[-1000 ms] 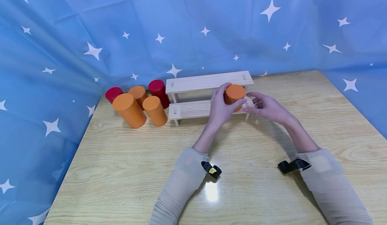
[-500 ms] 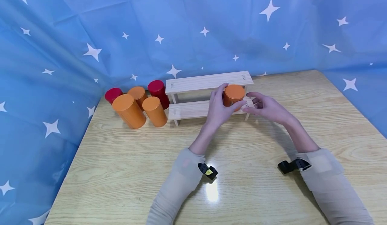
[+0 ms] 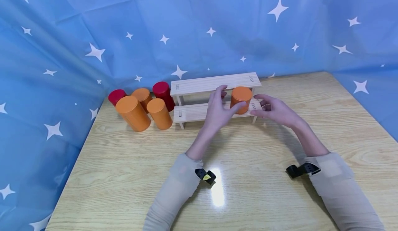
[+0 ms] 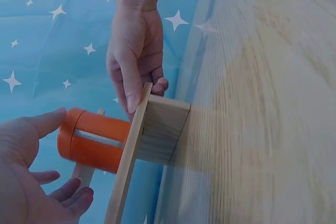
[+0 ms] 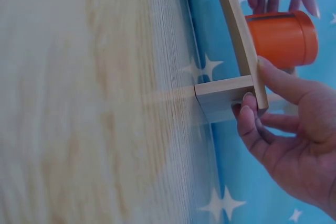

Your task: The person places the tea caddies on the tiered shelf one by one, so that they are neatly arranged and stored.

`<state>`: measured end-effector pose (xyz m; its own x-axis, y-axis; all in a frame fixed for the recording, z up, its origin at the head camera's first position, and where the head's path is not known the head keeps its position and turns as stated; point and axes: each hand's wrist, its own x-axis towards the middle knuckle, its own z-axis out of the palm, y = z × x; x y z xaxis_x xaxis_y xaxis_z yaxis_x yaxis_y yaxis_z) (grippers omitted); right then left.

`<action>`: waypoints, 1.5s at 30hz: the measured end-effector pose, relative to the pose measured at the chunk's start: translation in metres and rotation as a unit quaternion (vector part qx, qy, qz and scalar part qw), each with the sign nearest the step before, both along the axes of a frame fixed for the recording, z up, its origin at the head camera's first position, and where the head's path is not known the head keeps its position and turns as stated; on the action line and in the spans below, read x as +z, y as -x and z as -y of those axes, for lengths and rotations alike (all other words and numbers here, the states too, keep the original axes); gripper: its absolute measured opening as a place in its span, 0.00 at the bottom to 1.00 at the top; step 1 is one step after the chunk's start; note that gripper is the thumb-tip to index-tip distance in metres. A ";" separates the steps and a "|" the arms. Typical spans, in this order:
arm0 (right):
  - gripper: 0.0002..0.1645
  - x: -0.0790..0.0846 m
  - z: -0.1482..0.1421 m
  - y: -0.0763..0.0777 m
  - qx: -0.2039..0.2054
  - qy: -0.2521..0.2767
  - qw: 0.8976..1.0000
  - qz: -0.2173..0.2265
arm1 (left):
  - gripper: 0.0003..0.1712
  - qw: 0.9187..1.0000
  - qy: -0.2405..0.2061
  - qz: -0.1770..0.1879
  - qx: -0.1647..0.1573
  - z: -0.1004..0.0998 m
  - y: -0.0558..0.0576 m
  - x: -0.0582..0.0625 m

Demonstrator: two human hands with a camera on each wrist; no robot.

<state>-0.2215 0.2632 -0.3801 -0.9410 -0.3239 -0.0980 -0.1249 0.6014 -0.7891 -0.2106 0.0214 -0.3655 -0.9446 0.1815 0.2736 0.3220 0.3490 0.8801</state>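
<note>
An orange canister stands upright near the right end of the lower step of a two-tier wooden rack. My left hand is spread beside it on the left, its thumb tip overlapping the canister's front in the head view. In the left wrist view, that thumb lies right at the canister's lid, the other fingers loose and apart. At the step's right end, my right hand grips the board, thumb on top and fingers curled underneath, as the right wrist view shows.
Left of the rack stand a tall orange canister, a smaller one, another orange one behind, and two red canisters, one close to the rack, one farther left. A blue star-patterned cloth hangs behind the table.
My left hand has loosened from around the orange canister and moved left, its fingers now apart from it. The canister and my right hand have stayed in place.
</note>
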 end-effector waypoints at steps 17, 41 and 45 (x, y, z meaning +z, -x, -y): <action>0.46 -0.002 -0.002 -0.001 0.004 0.010 1.000 -0.002 | 0.36 0.997 -0.021 -0.077 -0.005 0.035 0.001 0.009; 0.45 -0.003 -0.001 0.000 -0.007 0.018 1.000 0.002 | 0.29 0.993 -0.013 -0.119 0.006 0.081 0.000 0.024; 0.45 -0.002 0.000 0.000 -0.006 0.014 1.000 0.002 | 0.29 0.990 -0.011 -0.137 0.016 0.091 -0.002 0.026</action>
<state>-0.2216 0.2629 -0.3816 -0.9441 -0.3161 -0.0934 -0.1145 0.5803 -0.8063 -0.2089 -0.0700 -0.3398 -0.8398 0.1438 0.5236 0.5384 0.3447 0.7689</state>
